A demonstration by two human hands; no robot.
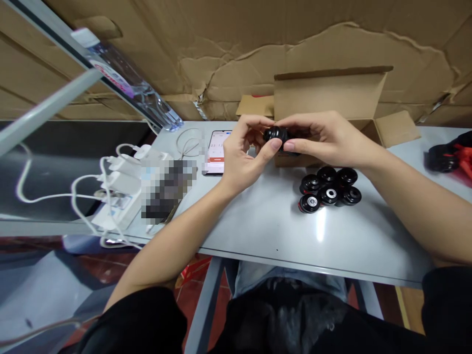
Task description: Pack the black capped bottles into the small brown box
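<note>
Closed on one small glossy black wheel [276, 133], the left hand [241, 157] pinches it from the 7 o'clock side with thumb and fingertips; the right hand [319, 140] curls in from 3 o'clock, its fingers meeting the wheel's other side; both hands are shut on it, held just above a pale grey table [258, 236], with part of the wheel hidden by the fingers; six more black round wheels [326, 187] sit in a tight cluster on the tabletop at about 4 o'clock from the held wheel, near the right hand but not touching it; two of the six show silver metal centres; at 1 o'clock stands one open brown cardboard box [328, 98], its flaps raised and its near edge just behind the hands; at 9 o'clock lies one black-framed smartphone [217, 152] with a lit screen, near the left hand; beyond it are white charger blocks [123, 179] tangled in white cables [44, 196], and one pixelated, unreadable object [167, 189]; at 10 o'clock, one clear plastic water bottle [132, 83] lies tilted at the far table edge; at far 3 o'clock, one black wheel [438, 158] sits against something red [463, 157]; torn brown cardboard sheeting [236, 44] lines the wall behind.
</note>
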